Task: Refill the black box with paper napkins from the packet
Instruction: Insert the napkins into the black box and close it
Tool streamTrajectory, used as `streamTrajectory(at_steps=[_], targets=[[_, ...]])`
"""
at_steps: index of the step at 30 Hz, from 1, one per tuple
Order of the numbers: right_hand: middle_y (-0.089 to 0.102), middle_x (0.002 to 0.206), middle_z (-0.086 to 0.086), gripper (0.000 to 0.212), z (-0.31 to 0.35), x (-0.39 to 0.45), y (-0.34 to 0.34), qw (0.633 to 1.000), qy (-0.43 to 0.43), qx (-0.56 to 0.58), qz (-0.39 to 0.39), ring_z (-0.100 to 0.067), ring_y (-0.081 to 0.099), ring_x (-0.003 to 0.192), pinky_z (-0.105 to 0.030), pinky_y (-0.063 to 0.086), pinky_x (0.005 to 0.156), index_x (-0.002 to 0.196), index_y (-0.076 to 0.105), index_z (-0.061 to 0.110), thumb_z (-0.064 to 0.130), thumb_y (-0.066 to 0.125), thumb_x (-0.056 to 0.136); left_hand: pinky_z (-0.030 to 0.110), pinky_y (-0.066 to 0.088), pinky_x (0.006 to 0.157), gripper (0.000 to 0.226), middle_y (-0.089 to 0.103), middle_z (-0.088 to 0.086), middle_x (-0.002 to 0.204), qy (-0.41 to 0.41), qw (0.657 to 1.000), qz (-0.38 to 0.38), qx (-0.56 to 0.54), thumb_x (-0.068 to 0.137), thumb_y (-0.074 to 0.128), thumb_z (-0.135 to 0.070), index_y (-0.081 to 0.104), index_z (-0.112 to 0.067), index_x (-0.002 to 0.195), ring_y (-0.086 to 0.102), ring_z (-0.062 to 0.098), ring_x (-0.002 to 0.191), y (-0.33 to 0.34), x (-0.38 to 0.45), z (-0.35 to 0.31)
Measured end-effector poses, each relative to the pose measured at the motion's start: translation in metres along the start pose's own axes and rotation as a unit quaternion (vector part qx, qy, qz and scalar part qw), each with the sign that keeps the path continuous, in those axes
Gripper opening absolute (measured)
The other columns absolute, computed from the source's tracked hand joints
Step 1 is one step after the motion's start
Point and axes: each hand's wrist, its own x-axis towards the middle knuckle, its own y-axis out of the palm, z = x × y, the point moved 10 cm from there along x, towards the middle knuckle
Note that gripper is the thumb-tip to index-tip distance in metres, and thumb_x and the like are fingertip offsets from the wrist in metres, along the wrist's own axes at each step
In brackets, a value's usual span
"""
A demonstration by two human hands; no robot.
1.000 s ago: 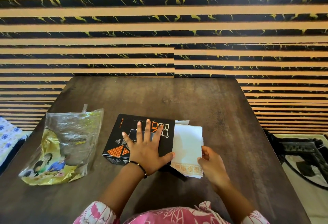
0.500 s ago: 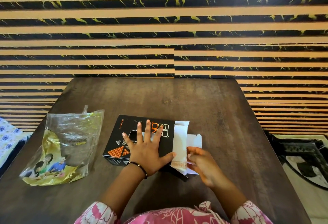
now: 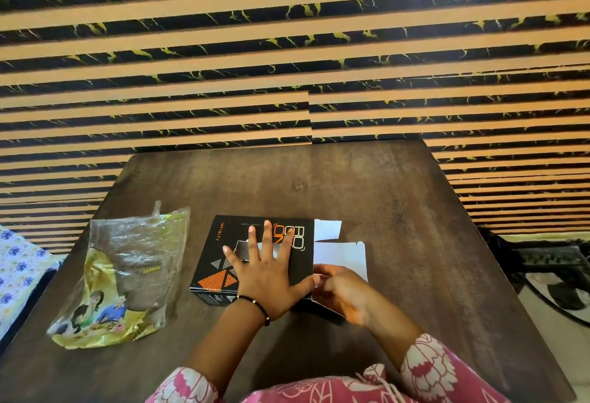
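Note:
The black box [image 3: 220, 252] with orange triangles lies flat at the middle of the brown table [image 3: 319, 185]. My left hand [image 3: 268, 278] presses flat on its lid, fingers spread. The box's right end is open, with two white flaps [image 3: 341, 255] folded outward. My right hand [image 3: 344, 294] is at that open end, its fingers bunched on the white paper napkins [image 3: 319, 270], of which only a sliver shows at the mouth of the box. The napkin packet [image 3: 127, 271], clear and yellow plastic, lies slack to the left of the box.
A striped black and tan wall stands right behind the table's far edge. A blue floral cloth [image 3: 16, 265] lies off the table's left side. A dark patterned mat [image 3: 555, 278] is on the floor to the right.
The white napkins that stuck out of the box's right end have gone almost fully inside. My right hand moved left up to the opening. The left hand stayed on the lid.

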Motion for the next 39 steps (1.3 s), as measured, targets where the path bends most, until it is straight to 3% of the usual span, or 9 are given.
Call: streamTrajectory(at_steps=[7, 11, 15, 19, 23, 28, 31, 34, 39], targets=[[0.051, 0.123, -0.007, 0.033, 0.053, -0.003, -0.066, 0.962, -0.151, 0.063, -0.220, -0.026, 0.058, 0.097, -0.032, 0.051, 0.071, 0.113, 0.053, 0.016, -0.003, 0.041, 0.089, 0.075, -0.010, 0.099, 0.090, -0.019, 0.006, 0.155, -0.007, 1.000, 0.016, 0.002, 0.069, 0.017, -0.083, -0.007, -0.036, 0.143, -0.022, 0.036, 0.140, -0.002, -0.003, 0.000], [0.042, 0.127, 0.007, 0.055, 0.066, 0.004, -0.057, 0.975, -0.155, -0.014, -0.159, -0.027, 0.057, 0.109, -0.033, 0.053, 0.074, 0.134, 0.040, 0.028, -0.004, 0.043, 0.089, 0.074, -0.010, 0.100, 0.089, -0.023, 0.001, 0.154, 0.034, 0.999, 0.019, -0.031, 0.077, 0.030, -0.073, -0.014, -0.031, 0.143, -0.023, 0.030, 0.140, -0.004, 0.000, -0.015], [0.058, 0.116, -0.008, 0.033, 0.054, 0.005, -0.046, 0.988, -0.103, -0.006, -0.111, -0.026, 0.061, 0.099, -0.032, 0.052, 0.067, 0.111, 0.056, 0.023, 0.002, 0.039, 0.092, 0.070, -0.012, 0.104, 0.110, -0.017, -0.003, 0.156, 0.120, 0.991, 0.025, -0.057, 0.057, 0.017, -0.092, -0.019, -0.031, 0.142, -0.019, 0.021, 0.142, -0.001, -0.001, -0.035], [0.058, 0.112, 0.000, 0.032, 0.034, 0.005, -0.045, 0.992, -0.093, -0.006, -0.085, -0.026, 0.062, 0.097, -0.032, 0.052, 0.066, 0.100, 0.059, 0.027, 0.003, 0.040, 0.092, 0.067, -0.015, 0.106, 0.121, -0.015, -0.001, 0.156, 0.187, 0.981, 0.033, -0.034, 0.053, 0.038, -0.091, -0.016, -0.031, 0.142, -0.019, 0.019, 0.142, -0.001, -0.003, -0.043], [0.057, 0.120, 0.003, 0.039, 0.018, 0.005, -0.040, 0.992, -0.090, -0.038, -0.074, -0.023, 0.061, 0.098, -0.032, 0.053, 0.068, 0.111, 0.057, 0.028, -0.001, 0.040, 0.091, 0.064, -0.016, 0.107, 0.117, -0.012, 0.001, 0.157, 0.244, 0.969, 0.038, -0.006, 0.057, 0.045, -0.085, -0.012, -0.030, 0.143, -0.021, 0.020, 0.141, -0.006, 0.004, -0.059], [0.055, 0.124, 0.001, 0.043, 0.010, 0.006, -0.047, 0.989, -0.118, -0.054, -0.070, -0.022, 0.059, 0.109, -0.048, 0.046, 0.100, 0.112, 0.054, 0.031, -0.004, 0.039, 0.092, 0.066, -0.014, 0.107, 0.098, -0.007, -0.002, 0.157, 0.243, 0.969, 0.033, 0.013, 0.066, 0.038, -0.076, 0.005, -0.028, 0.145, -0.019, 0.018, 0.142, -0.006, 0.014, -0.065], [0.056, 0.124, -0.005, 0.037, 0.007, 0.003, -0.049, 0.985, -0.137, -0.062, -0.085, -0.022, 0.060, 0.109, -0.039, 0.050, 0.095, 0.110, 0.058, 0.025, -0.002, 0.038, 0.093, 0.066, -0.012, 0.107, 0.088, -0.004, -0.003, 0.157, 0.235, 0.972, 0.016, 0.005, 0.070, 0.036, -0.070, 0.011, -0.029, 0.144, -0.017, 0.018, 0.142, -0.005, 0.014, -0.063], [0.059, 0.121, -0.008, 0.032, 0.019, -0.009, -0.054, 0.958, -0.203, -0.140, -0.146, -0.021, 0.060, 0.106, -0.029, 0.053, 0.086, 0.105, 0.060, 0.019, -0.004, 0.044, 0.089, 0.063, -0.013, 0.109, 0.077, 0.001, -0.005, 0.157, 0.229, 0.973, -0.005, -0.008, 0.075, 0.041, -0.063, 0.018, -0.031, 0.141, -0.014, 0.017, 0.143, -0.005, 0.011, -0.062], [0.055, 0.124, -0.002, 0.032, 0.052, -0.037, -0.074, 0.853, -0.305, -0.280, -0.318, -0.018, 0.053, 0.114, -0.033, 0.047, 0.098, 0.115, 0.057, 0.017, 0.002, 0.050, 0.088, 0.061, -0.012, 0.110, 0.068, 0.005, -0.005, 0.157, 0.222, 0.975, -0.013, -0.012, 0.078, 0.044, -0.056, 0.026, -0.031, 0.138, -0.011, 0.017, 0.144, -0.005, 0.011, -0.061]])
